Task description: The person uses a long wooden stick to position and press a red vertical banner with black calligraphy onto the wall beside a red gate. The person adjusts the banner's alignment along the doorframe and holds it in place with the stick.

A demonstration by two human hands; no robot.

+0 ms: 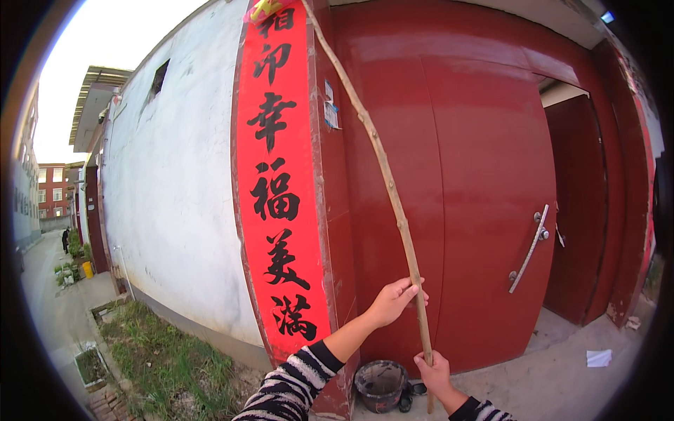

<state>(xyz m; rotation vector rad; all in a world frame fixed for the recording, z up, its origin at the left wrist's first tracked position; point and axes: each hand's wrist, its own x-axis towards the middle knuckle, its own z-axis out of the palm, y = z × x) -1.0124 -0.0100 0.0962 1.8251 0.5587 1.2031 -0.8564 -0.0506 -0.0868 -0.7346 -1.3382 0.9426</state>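
A long, knobbly wooden pole (pixel 389 184) slants from the lower middle up to the top edge of the view, leaning left as it rises. My left hand (pixel 396 301) is closed around its lower part. Farther down, my right hand (pixel 436 371) grips the pole just above its bottom end. Near the pole's upper end is a pink and yellow item (pixel 266 9), cut off by the top edge; whether the pole touches it I cannot tell. Behind the pole stand a red paper banner (pixel 284 221) with black brush characters and a dark red metal door (pixel 489 173).
At the pillar's foot sits a black bucket (pixel 381 387) beside dark shoes (pixel 406 397). The door's right leaf (pixel 574 210) stands ajar. White paper (pixel 599 358) lies on the concrete. A grassy bed (pixel 163 358) borders the white wall (pixel 174 173). Down the lane is a distant person (pixel 66 240).
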